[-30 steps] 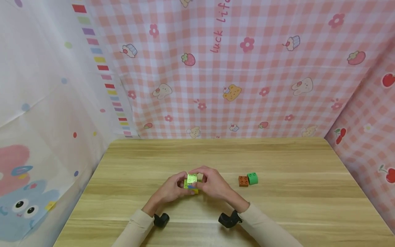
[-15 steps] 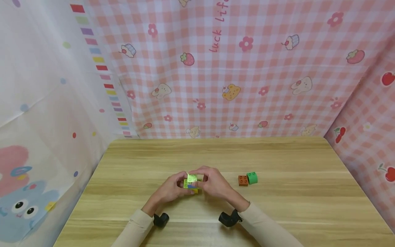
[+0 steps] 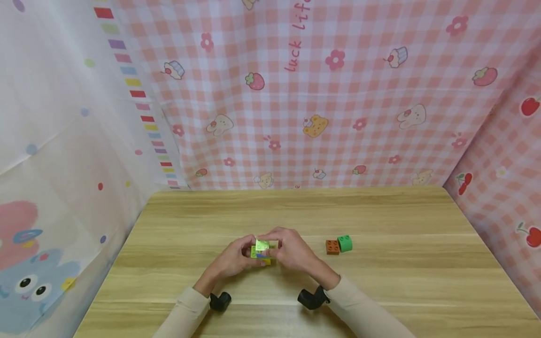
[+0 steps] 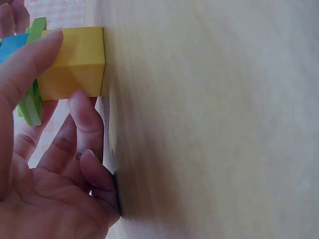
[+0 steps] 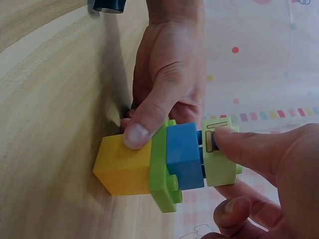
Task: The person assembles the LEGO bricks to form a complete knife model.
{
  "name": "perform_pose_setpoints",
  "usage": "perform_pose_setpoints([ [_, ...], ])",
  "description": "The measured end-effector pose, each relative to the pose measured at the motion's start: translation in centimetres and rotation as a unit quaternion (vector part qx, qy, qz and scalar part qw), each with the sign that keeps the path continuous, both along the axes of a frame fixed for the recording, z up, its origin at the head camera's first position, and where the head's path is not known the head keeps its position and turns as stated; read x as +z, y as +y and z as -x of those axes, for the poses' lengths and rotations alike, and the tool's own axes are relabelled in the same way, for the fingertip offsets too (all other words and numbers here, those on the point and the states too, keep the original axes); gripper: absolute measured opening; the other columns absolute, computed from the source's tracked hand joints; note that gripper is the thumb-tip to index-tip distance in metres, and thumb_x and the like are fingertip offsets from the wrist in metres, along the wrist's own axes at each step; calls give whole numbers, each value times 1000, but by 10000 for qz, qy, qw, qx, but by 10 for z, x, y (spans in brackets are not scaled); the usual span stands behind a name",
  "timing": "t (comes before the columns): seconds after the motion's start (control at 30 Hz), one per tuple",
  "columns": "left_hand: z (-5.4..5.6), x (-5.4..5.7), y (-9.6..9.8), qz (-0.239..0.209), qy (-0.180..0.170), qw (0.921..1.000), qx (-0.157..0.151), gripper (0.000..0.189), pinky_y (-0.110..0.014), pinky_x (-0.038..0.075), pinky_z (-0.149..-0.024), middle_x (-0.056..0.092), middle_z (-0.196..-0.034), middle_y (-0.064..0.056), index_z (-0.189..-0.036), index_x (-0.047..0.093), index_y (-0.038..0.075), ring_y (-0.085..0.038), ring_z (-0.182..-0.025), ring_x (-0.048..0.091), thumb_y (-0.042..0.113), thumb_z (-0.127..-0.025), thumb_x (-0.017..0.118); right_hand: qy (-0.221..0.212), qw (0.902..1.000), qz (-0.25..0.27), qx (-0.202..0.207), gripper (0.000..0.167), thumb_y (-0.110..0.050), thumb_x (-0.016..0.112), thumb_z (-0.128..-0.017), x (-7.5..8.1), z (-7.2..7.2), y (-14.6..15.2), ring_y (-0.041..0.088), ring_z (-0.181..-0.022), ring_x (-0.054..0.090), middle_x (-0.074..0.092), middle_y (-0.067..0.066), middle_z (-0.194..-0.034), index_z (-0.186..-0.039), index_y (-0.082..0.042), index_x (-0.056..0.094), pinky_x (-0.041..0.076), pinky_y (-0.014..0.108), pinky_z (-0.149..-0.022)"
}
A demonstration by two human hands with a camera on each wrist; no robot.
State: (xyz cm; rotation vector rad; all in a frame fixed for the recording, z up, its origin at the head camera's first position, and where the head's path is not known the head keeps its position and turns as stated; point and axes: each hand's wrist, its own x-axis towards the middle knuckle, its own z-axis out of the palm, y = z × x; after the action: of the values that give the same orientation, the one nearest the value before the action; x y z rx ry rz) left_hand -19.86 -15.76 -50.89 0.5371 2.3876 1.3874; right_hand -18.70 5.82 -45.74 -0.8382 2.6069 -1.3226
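Note:
In the right wrist view a stack of toy building bricks stands on the table: a yellow brick (image 5: 119,167) lowest, then a thin green plate (image 5: 159,181), then a blue brick (image 5: 183,159). A light green brick (image 5: 222,169) with a printed outline sits over the blue one, blue studs showing in a narrow gap between them. My left hand (image 3: 233,259) holds the yellow brick low down, thumb on one side and fingertips on another. With thumb and fingers my right hand (image 3: 295,253) pinches the light green brick at the top.
An orange-brown brick (image 3: 332,247) with studs and a rounded green brick (image 3: 345,243) lie side by side on the wooden table (image 3: 401,281), to the right of my hands. A checked cloth (image 3: 317,94) hangs behind the table's far edge.
The head view has drifted slightly. Both hands keep the same hold on the stack, with no clear movement of the bricks.

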Motion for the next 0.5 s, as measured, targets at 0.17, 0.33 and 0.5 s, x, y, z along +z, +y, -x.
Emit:
perform_pose_setpoints([
  [0.17,0,0,0,-80,-72,9999,-28,26,-25,44,-67,61,-94,2,-97,59,19,-13,-78,52,20,-83,81,-30,9999,-114,28,36,-7,77,-85,3,1,-1,20,-84,60,69,5,-108,-121,-10,71,46,25,-66],
  [0.33,0,0,0,-76,-60,9999,-32,26,-25,44,-66,61,-93,2,-96,59,20,-12,-78,52,21,-83,82,-59,9997,-233,-56,36,-9,78,-85,4,1,-2,12,-79,55,68,1,-105,-120,-13,72,45,24,-64],
  [0.5,0,-1,0,-93,-54,9999,-46,27,-24,44,-66,61,-94,2,-96,59,19,-12,-78,52,20,-83,82,-27,9995,-310,-98,38,-12,78,-84,3,1,-1,11,-77,53,68,0,-104,-121,-15,71,43,25,-64],
])
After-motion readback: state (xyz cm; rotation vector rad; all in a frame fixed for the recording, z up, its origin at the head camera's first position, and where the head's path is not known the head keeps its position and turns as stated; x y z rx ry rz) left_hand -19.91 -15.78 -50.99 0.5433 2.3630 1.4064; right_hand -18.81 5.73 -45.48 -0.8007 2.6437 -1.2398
